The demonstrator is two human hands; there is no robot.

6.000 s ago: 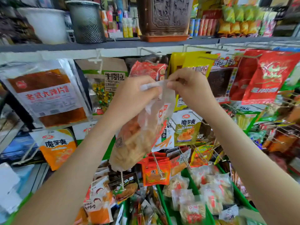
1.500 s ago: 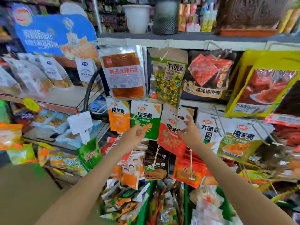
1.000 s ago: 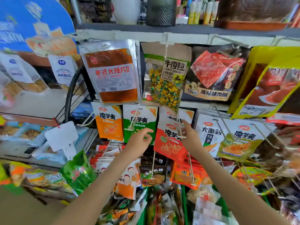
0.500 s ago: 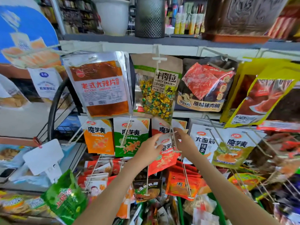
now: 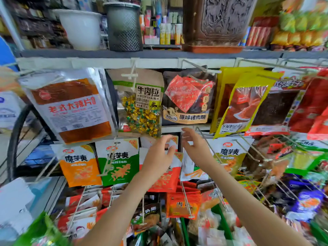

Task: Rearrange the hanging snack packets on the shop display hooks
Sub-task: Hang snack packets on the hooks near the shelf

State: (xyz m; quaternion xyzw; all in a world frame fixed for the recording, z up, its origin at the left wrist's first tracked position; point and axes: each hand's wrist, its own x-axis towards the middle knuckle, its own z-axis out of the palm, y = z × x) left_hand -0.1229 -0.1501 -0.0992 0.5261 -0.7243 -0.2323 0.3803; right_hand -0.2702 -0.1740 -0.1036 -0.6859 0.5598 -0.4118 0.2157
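The left hand (image 5: 158, 155) pinches the white top of the red packet (image 5: 166, 178). That packet hangs in the middle row, between the green packet (image 5: 119, 162) and a white packet (image 5: 188, 167). The right hand (image 5: 195, 146) is just beside it with its fingers spread and loose, and it holds nothing. The orange packet (image 5: 79, 166), the green packet and an olive packet (image 5: 229, 157) all say 魔芋爽 in big dark letters, each with a small red logo at the top. Bigger bags hang above them. A clear bag (image 5: 71, 105) of brown-red slices says 老式大辣片 in red. A brown bag (image 5: 142, 102) of gold and green wrapped pieces says 牛肉粒 and BEEF GRAIN. A dark bag (image 5: 188, 100) with red meat on it says 原味猪肉脯, and the words on a yellow bag (image 5: 245, 102) are too small to read. A grey shelf (image 5: 159, 54) runs over the top, and on it stand a white pot (image 5: 79, 29), a mesh bin (image 5: 124, 27) and a carved brown box (image 5: 216, 22). The packets hang side by side and nearly touch. A long wire hook (image 5: 211, 150) pokes out just right of the right hand. More hooks stick out below both arms — it is crowded down there.
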